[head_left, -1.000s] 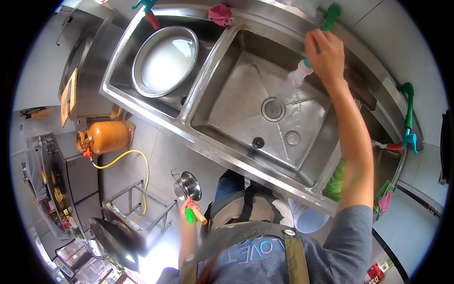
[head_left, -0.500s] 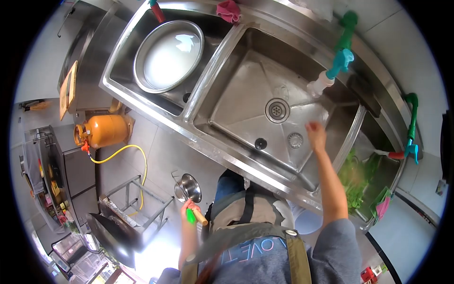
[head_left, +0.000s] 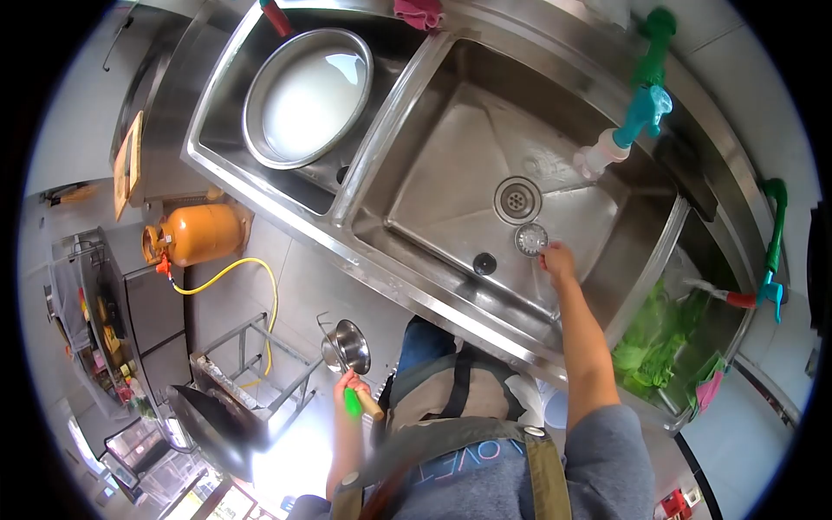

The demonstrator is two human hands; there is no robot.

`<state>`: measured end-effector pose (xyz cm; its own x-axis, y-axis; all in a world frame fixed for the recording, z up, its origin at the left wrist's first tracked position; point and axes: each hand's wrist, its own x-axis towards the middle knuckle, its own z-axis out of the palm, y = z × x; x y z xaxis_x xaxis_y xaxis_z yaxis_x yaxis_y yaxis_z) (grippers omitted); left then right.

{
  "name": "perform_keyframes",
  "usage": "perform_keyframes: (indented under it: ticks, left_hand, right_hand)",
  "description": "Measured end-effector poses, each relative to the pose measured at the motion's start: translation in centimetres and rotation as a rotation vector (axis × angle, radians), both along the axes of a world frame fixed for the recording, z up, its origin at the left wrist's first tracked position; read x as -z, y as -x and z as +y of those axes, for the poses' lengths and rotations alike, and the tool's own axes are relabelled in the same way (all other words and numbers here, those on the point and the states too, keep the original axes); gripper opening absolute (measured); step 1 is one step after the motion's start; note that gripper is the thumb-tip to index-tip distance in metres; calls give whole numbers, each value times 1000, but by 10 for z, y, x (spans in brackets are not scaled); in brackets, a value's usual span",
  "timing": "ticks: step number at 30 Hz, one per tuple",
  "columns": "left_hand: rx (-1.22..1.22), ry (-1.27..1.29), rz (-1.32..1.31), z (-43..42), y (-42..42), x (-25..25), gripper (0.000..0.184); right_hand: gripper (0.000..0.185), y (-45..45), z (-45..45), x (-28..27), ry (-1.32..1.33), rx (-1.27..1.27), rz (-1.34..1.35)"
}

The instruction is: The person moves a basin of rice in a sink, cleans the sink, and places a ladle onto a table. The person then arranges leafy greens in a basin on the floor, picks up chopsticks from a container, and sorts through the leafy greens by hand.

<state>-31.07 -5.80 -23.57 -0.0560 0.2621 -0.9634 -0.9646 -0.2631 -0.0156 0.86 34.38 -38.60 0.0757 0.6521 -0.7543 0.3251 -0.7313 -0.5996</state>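
The strainer [head_left: 531,239] is pinched in my right hand [head_left: 559,262], between the drain [head_left: 517,201] and near edge of the sink [head_left: 446,178], while my left hand [head_left: 346,388] holds a ladle [head_left: 354,343].

Right grip [head_left: 559,262] forward, left grip [head_left: 348,384] aside

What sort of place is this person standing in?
Most likely a kitchen, perhaps a commercial one. The signs are a large metal sink with several basins, leafy greens in one of them, and an orange gas cylinder with a yellow hose.
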Motion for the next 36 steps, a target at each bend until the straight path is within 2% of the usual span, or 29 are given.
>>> perform_keyframes:
  ticks: [1, 4, 7, 10, 12, 14, 16, 19, 22, 24, 27, 30, 33, 36]
  left_hand:
    - [9, 5, 9, -1, 0, 2, 28]
    - [2, -1, -2, -5, -2, 5, 29]
    - [-50, 27, -50, 7, -3, 0, 30]
    - [-40, 24, -50, 5, -7, 2, 31]
    - [-20, 11, -48, 8, -8, 2, 31]
    - [-26, 21, -65, 18, -10, -6, 31]
    - [-59, 0, -92, 19, -10, -8, 31]
    - [-66, 22, -102, 16, -10, -7, 31]
    - [-57, 62, -82, 12, -11, -3, 29]
    - [-56, 86, -76, 10, -12, -1, 28]
    - [-61, 90, -96, 10, -11, 2, 29]
    - [-71, 66, -113, 11, -12, 2, 30]
    - [-51, 61, -111, 16, -14, 1, 30]
    - [-18, -2, -129, 5, -14, 6, 30]
  right_hand:
    - [16, 6, 4, -9, -27, -56, 0]
    - [22, 5, 6, -21, -276, -1046, -438]
    - [29, 14, -9, -49, -619, -975, -669]
    - [33, 43, -21, -42, -636, -1035, -193]
    - [39, 69, -37, -53, -678, -1168, -90]
    - [42, 81, -51, -32, -636, -1181, -138]
    - [48, 89, -48, -33, -566, -1141, -141]
    - [36, 83, -36, 4, -473, -1024, 10]
    - [22, 77, -10, 8, -222, -564, 64]
    - [18, 76, 16, 5, -177, -267, -27]
    - [26, 69, 48, 7, -27, -262, 63]
    - [26, 71, 49, 3, -405, -402, -525]
    - [26, 73, 43, -12, -617, -533, -505]
    - [24, 81, 47, 7, -705, -531, -429]
